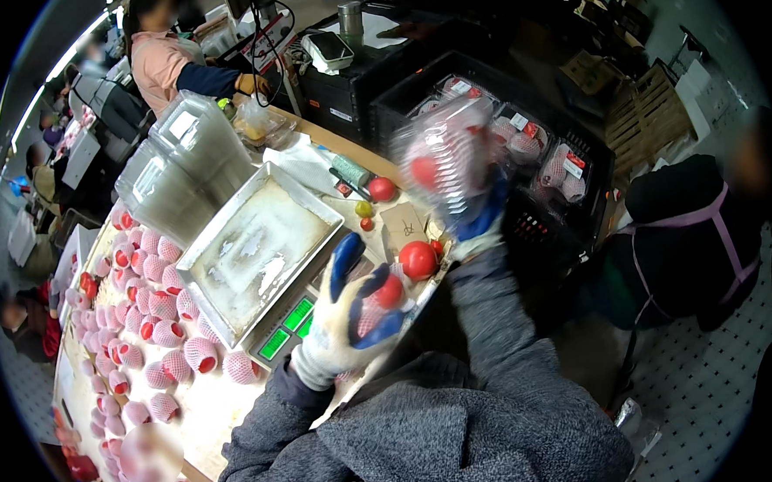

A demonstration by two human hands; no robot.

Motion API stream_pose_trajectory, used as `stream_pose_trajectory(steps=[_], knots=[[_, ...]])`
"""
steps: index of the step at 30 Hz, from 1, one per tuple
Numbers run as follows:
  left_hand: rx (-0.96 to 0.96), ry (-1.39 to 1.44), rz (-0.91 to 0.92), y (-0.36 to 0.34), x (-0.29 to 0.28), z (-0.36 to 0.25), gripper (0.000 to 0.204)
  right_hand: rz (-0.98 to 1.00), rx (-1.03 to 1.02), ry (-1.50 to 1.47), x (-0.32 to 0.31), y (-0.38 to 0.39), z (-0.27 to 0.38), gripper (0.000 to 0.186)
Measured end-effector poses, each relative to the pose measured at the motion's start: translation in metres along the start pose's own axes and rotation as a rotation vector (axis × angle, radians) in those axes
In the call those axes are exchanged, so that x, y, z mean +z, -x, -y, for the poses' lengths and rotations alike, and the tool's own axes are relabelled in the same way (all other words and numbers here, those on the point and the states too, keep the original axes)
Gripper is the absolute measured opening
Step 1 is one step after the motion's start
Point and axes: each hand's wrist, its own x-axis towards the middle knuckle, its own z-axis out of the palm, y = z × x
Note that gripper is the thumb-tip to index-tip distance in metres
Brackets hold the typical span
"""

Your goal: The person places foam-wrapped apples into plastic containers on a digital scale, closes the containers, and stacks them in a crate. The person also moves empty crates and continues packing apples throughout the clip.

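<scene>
While the right hand (481,227), gloved, grips a clear container (447,153) of red fruit by its near side, the container sits tilted and motion-blurred at the upper centre of the frame, just before the black crate (563,226). That grip probably leaves the container's far side free and steadies its lid, though the blur hides whether the lid is latched. Inside the crate, similar packs (522,143) lie side by side, an arrangement that likely keeps them from sliding.

Near the centre, the gloved left hand (356,309) is open, fingers spread around a red fruit (389,292); whether it touches the fruit I cannot tell. Beside it, the scale's green display (298,315) faces the wearer, presumably for easy reading, and the raised rim of its metal tray (259,247) would stop round things rolling off. Net-wrapped fruits (168,333) spread over the surface (215,415) at lower left, their foam probably guarding against bruises. Nested containers (176,173) stand behind the tray, perhaps to save room.
</scene>
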Motion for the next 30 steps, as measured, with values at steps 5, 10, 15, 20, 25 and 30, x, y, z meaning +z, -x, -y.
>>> stream_pose_trajectory(steps=[5,10,15,20,25,30], knots=[[-0.285,0.113,-0.205,0.027,-0.013,0.010,0.050,-0.244,0.885,-0.884,-0.128,-0.075,-0.065,0.056],[-0.564,0.066,-0.349,0.071,-0.011,0.015,0.042,-0.136,1.043,-0.625,-0.191,-0.086,-0.197,0.058],[-0.747,-0.112,-0.484,0.119,-0.012,0.005,0.033,0.580,0.740,1.313,-0.206,-0.096,-0.235,0.054],[-0.832,-0.380,-0.615,0.190,-0.025,-0.004,0.034,0.422,0.381,1.501,-0.078,-0.168,-0.127,0.044],[-1.004,-0.386,-0.878,0.277,-0.009,0.003,0.026,0.711,-0.099,0.357,0.149,-0.154,-0.049,0.041],[-1.451,-0.583,-0.846,0.327,0.028,0.016,0.022,0.983,-0.548,0.412,0.357,-0.100,-0.013,0.045]])
